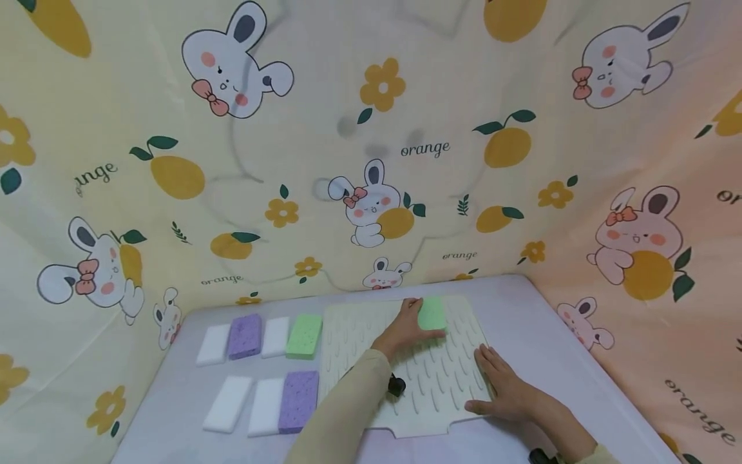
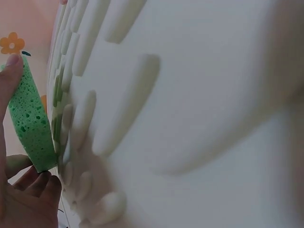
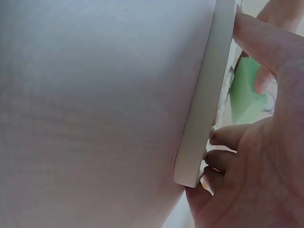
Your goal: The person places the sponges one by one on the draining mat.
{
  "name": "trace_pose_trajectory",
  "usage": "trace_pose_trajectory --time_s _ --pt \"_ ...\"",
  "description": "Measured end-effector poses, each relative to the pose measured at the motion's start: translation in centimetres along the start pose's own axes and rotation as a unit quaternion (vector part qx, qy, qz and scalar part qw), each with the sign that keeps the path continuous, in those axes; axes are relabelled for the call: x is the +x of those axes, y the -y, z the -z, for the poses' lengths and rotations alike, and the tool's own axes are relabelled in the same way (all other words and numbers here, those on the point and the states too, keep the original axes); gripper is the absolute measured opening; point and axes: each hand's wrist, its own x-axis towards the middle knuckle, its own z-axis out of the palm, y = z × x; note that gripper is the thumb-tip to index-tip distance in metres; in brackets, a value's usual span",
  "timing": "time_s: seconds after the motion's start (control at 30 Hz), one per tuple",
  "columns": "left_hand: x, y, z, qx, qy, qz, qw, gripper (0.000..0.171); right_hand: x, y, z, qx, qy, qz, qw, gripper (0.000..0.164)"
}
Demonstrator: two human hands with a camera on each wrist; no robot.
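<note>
Green rectangular sponge [image 1: 431, 315] was held, pinched, by the left hand [image 1: 406, 330] above the far half of a flat, ridged cream board [image 1: 426, 412]; remotely, I saw the right hand [image 1: 509, 388], fingers extended, touching its edge.

Soft, diffuse light; wrist views dimmer than head view.
Head view: cloth [image 1: 324, 116] greyish at top centre, warmer pink at right; corner prints [image 1: 60, 26] look stretched; table [image 1: 510, 316] fairly evenly lit, shadows faint. Left wrist: near part of board [image 2: 199, 57] out of focus, dark smudgy shading at right edge; sponge [image 2: 31, 114] pores crisper. Right wrist: table greyish, low contrast, soft shadow along board; upper right corner brighter.
</note>
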Motion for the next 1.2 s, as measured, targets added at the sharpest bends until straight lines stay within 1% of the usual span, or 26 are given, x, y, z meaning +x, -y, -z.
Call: trace_pose_trajectory --time_s 0.17,0.4,0.47,0.57,0.7,1.03,1.17,1.2 --pt "-0.1 -0.4 0.1 -0.008 -0.007 -0.005 0.9999 0.115 0.0 0.0 -0.1 -0.005 -0.005 0.0 1.0 0.127" --pt "0.5 -0.5 -0.4 0.01 -0.021 -0.008 0.9997 0.115 -0.1 0.1 0.0 -0.011 -0.007 0.008 1.0 0.125" --pt "0.6 -0.6 -0.5 0.017 -0.028 -0.006 0.9995 0.115 -0.2 0.2 0.1 -0.011 -0.009 0.009 1.0 0.125" --pt "0.7 -0.8 -0.7 0.024 -0.034 0.008 0.9991 0.115 -0.3 0.2 0.1 -0.007 -0.012 0.01 1.0 0.126" --pt "0.6 -1.1 -0.9 0.036 -0.037 0.028 0.9983 0.115 -0.3 0.2 0.0 -0.004 -0.013 0.009 1.0 0.126" --pt "0.8 -1.7 -1.0 0.069 -0.037 0.039 0.9962 0.114 -0.3 0.4 0.0 -0.014 -0.006 0.001 1.0 0.127" --pt "0.9 -1.5 -1.1 0.082 -0.035 0.034 0.9955 0.116 -0.2 0.3 0.0 -0.019 -0.008 0.004 1.0 0.126" --pt "0.9 -1.5 -1.1 0.077 -0.032 0.031 0.996 0.116 -0.3 0.2 0.0 -0.018 -0.008 0.004 1.0 0.126"
